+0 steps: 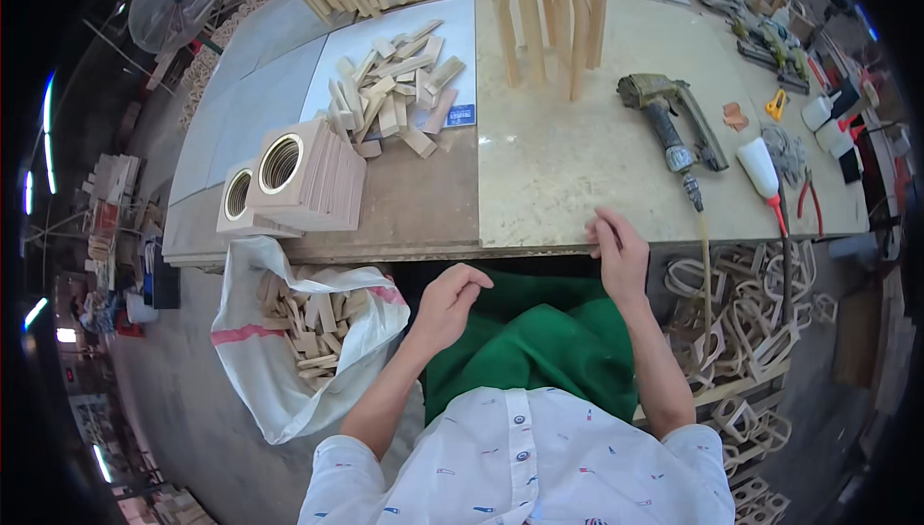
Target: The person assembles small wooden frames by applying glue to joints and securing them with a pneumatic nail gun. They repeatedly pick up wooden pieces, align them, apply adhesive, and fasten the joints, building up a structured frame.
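My left hand (449, 306) hovers over my lap in front of the table edge, fingers curled together, with nothing seen in it. At the table's front edge, my right hand (621, 254) has its fingers loosely bent and a little apart, holding nothing visible. Left of my left hand, a white woven sack (252, 306) hangs with small wood blocks (318, 321) inside. Beyond my right hand lies a pneumatic nail gun (664, 121) with an air hose (705, 256) trailing over the edge. Stacked square wooden plates (327, 174) with round metal-rimmed holes stand at the left front.
A heap of loose wood pieces (395, 92) lies on the table (539, 188). Bent wooden frames (544, 15) stand at the back. On the right are a white bottle (758, 169) with a red tip and red-handled pliers (810, 203). Wooden loops (746, 304) are piled below.
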`<state>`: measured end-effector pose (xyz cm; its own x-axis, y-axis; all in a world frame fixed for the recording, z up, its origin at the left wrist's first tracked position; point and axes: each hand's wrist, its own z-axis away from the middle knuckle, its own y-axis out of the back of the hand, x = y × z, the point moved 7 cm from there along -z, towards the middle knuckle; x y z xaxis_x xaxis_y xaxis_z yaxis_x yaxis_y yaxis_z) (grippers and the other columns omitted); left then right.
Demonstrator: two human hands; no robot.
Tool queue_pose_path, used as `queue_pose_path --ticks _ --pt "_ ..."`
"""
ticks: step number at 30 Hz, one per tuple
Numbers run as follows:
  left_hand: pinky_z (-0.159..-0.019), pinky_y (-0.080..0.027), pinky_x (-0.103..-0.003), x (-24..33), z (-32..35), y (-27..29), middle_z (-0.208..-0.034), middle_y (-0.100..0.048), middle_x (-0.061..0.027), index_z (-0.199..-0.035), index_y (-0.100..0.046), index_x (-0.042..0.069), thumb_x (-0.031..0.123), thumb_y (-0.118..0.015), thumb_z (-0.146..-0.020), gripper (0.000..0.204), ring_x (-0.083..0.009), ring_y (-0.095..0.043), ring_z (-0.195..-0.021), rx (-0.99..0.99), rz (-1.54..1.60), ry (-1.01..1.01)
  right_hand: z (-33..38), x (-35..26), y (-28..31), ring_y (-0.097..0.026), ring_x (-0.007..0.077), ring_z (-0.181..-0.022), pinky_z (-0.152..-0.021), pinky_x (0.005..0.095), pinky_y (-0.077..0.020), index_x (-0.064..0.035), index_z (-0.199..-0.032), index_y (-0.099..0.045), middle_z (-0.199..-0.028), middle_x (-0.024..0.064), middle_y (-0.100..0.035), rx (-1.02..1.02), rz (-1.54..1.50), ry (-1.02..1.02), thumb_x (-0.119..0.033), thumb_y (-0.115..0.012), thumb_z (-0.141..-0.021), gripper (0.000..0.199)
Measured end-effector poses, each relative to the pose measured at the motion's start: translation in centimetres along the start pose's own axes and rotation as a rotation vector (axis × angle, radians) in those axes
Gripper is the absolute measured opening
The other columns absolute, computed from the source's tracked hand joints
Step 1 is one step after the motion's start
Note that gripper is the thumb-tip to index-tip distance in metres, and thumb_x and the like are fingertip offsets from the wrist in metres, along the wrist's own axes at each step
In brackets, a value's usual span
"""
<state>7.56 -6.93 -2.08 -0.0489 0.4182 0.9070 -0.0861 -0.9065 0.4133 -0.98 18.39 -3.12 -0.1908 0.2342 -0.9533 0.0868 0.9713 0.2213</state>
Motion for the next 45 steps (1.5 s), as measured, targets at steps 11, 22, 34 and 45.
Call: queue_pose_path --ticks 11,22,34,45 --pt "-0.064 -0.045 -0.028 -0.5 -5.2 6.1 -0.075 -0.059 -0.0051 -0.096 -0.065 0.0 0.008 -0.064 -0.086 0.013 -0.0144 -0.056 -0.069 0.277 -0.165 -0.105 -4.2 1.5 -2.3 -0.062 0.0157 -0.069 -0.065 0.0274 -0.0482 0.0017 -0.105 -0.064 -0.082 0.0096 -0.066 0.015 0.127 0.046 -0.004 -0.056 -0.09 0.018" --pt "-0.081 -0.049 -0.043 4.4 -26.9 11.1 -0.096 -0.066 -0.0197 -0.102 -0.066 0.002 0.016 -0.063 -0.08 0.026 -0.0345 -0.063 -0.091 0.446 -0.971 -0.291 -4.3 0.6 -2.5 -0.066 0.0241 -0.075 -0.068 0.0314 -0.0505 0.0012 -0.101 -0.064 -0.083 0.0143 -0.066 0.029 0.208 0.109 -0.003 -0.058 -0.088 0.015" --pt "-0.074 -0.049 -0.03 1.4 -20.5 4.5 -0.089 -0.068 -0.0101 -0.101 -0.067 -0.001 0.014 -0.065 -0.081 0.024 -0.0151 -0.063 -0.085 0.03 -0.114 0.031 -8.5 -0.2 -10.5 -0.061 0.0121 -0.077 -0.062 0.0232 -0.0485 0.0026 -0.109 -0.061 -0.088 0.0043 -0.064 -0.124 -0.46 -0.351 -0.013 -0.059 -0.093 0.023" --pt "-0.083 -0.049 -0.04 0.7 -20.7 7.8 -0.101 -0.066 -0.0208 -0.109 -0.066 0.0 0.017 -0.07 -0.073 0.04 -0.0359 -0.063 -0.093 0.105 -0.767 -0.059 -8.4 1.3 -12.8 -0.054 0.0069 -0.071 -0.062 0.023 -0.0459 0.0012 -0.107 -0.062 -0.089 0.0009 -0.062 -0.308 -0.569 -0.275 -0.013 -0.059 -0.093 0.02"
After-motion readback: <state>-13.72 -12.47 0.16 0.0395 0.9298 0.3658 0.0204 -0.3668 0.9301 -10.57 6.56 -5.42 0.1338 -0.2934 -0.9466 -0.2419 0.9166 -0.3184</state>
